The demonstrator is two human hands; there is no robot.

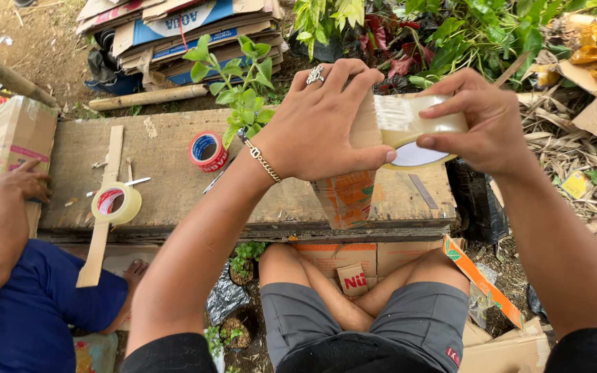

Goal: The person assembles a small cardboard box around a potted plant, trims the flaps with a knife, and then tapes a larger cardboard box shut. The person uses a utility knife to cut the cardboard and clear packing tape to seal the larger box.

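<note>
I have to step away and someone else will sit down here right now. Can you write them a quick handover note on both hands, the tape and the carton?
Left hand: grips the top of the upright cardboard carton, which stands on the wooden board.
Right hand: holds the roll of clear tape against the carton's top, fingers on the roll.
Nearby: a red-rimmed tape roll and a yellowish tape roll lie on the board. Another person's hand rests on a separate box at the left.
Done: the tape roll is at the carton's top.
Left: whether any strip is stuck down cannot be seen.
</note>
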